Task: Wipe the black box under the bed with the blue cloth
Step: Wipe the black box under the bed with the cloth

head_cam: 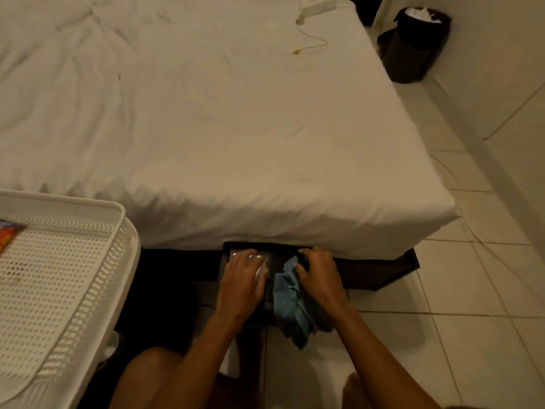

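A black box [272,253] pokes out from under the foot of the bed [206,128], its far part hidden beneath the white sheet. My left hand [244,281] lies flat on the box's left half, over something pale and shiny. My right hand [320,276] grips the crumpled blue cloth [290,299] on the right half of the box; the cloth hangs down over the box's near edge toward the floor.
A white perforated plastic tray [67,278] stands close at the left, with a colourful packet [7,234] on it. A black bin [413,45] sits by the wall at the far right. A white charger and cable [312,39] lie on the bed. Pale floor tiles [457,290] stretch to the right.
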